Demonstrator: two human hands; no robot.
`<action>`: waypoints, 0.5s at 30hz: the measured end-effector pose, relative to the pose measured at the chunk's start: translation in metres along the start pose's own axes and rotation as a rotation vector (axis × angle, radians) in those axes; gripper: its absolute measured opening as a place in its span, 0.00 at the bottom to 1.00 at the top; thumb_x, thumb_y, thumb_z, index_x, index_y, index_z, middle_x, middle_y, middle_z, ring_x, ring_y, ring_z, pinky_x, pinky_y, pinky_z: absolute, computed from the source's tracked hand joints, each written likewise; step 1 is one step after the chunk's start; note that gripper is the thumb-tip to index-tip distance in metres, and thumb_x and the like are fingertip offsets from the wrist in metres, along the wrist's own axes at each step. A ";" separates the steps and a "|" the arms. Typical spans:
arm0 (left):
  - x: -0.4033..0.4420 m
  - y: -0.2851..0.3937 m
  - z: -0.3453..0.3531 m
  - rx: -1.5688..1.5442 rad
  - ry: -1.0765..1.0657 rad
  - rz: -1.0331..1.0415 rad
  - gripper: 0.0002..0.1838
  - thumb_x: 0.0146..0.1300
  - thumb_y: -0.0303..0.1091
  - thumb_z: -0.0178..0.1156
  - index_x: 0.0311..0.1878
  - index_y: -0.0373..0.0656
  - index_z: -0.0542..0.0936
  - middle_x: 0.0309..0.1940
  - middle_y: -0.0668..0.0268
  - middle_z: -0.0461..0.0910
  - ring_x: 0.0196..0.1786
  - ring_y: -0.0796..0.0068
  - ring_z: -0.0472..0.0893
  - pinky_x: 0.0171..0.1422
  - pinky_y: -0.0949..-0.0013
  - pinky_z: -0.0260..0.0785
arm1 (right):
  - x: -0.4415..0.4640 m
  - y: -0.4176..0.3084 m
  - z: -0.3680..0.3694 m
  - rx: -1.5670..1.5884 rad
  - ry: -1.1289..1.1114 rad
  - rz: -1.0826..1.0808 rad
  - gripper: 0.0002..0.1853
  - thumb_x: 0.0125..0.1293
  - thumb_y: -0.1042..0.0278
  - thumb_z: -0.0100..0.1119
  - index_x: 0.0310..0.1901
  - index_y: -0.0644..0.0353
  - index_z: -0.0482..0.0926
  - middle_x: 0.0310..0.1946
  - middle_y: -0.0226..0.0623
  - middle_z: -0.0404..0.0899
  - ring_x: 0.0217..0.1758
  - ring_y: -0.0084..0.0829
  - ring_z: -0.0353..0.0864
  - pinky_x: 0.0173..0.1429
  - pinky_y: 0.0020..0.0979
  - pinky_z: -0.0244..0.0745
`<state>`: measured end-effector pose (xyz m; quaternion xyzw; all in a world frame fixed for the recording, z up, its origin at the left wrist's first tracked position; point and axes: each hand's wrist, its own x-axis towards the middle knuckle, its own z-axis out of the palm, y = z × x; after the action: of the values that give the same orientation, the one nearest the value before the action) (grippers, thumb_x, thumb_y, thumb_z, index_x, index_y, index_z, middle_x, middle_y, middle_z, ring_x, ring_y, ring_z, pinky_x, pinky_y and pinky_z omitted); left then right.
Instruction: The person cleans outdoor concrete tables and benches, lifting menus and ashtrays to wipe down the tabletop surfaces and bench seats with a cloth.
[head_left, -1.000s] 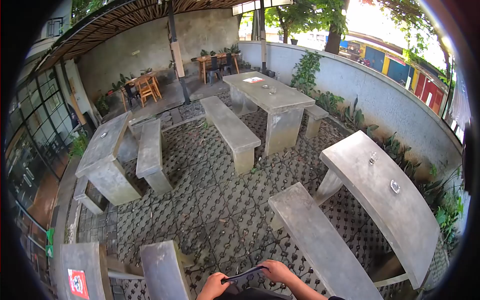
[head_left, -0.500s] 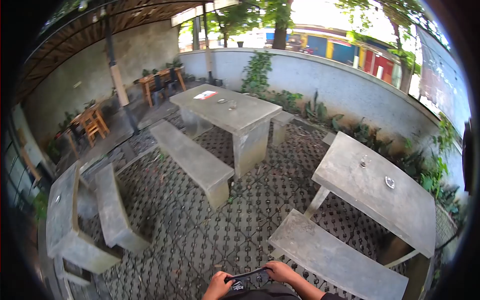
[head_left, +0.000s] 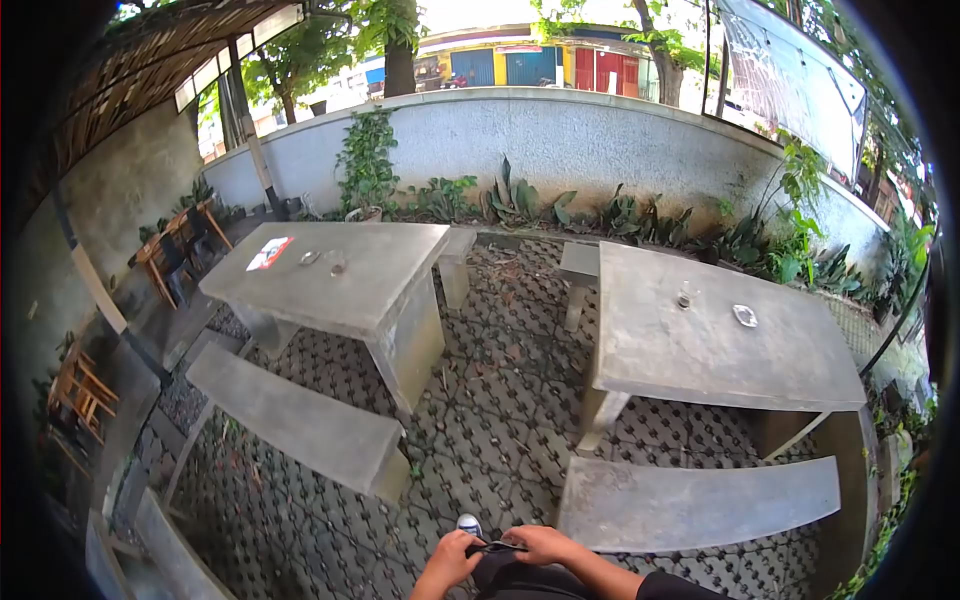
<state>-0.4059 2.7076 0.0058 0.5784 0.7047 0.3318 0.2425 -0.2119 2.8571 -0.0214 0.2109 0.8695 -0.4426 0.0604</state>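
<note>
At the bottom centre, my left hand [head_left: 455,556] is closed on one end of a thin dark strap [head_left: 492,547]. The fingers of my right hand [head_left: 537,543] are closed round its other end, a short distance to the right. The strap is held in front of my dark clothing, and its full shape is hidden. A shoe with a pale toe [head_left: 468,524] shows on the paving just beyond my left hand.
A concrete bench [head_left: 700,503] lies close on the right, with a concrete table [head_left: 720,335] behind it. Another bench [head_left: 300,415] and table [head_left: 350,262] stand to the left. A pale wall [head_left: 560,140] with plants runs across the back.
The view has turned to the right, so the tables and benches sit further left. Both hands still hold the strap and are closer together. A shoe has come into view.
</note>
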 end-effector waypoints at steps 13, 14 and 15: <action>0.244 -0.075 -0.153 0.106 -0.095 0.049 0.12 0.55 0.39 0.73 0.38 0.42 0.86 0.33 0.58 0.81 0.38 0.59 0.83 0.45 0.63 0.76 | 0.219 0.001 -0.109 -0.084 0.311 0.105 0.16 0.65 0.59 0.56 0.52 0.52 0.78 0.49 0.39 0.81 0.53 0.44 0.81 0.52 0.45 0.77; 0.262 -0.082 -0.156 0.104 -0.129 0.080 0.12 0.55 0.39 0.73 0.38 0.42 0.86 0.33 0.58 0.81 0.38 0.59 0.83 0.45 0.63 0.76 | 0.225 0.007 -0.120 -0.037 0.334 0.141 0.16 0.65 0.60 0.56 0.53 0.52 0.78 0.48 0.39 0.82 0.52 0.44 0.81 0.52 0.44 0.77; 0.282 -0.090 -0.159 0.056 -0.132 0.058 0.12 0.54 0.38 0.73 0.38 0.42 0.86 0.32 0.59 0.81 0.38 0.60 0.83 0.45 0.63 0.76 | 0.229 0.010 -0.133 0.011 0.357 0.179 0.16 0.65 0.61 0.55 0.53 0.53 0.78 0.48 0.40 0.82 0.52 0.45 0.81 0.53 0.43 0.77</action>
<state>-0.6403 2.9433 0.0550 0.6258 0.6790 0.2801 0.2624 -0.4040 3.0403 -0.0159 0.3627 0.8418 -0.3957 -0.0569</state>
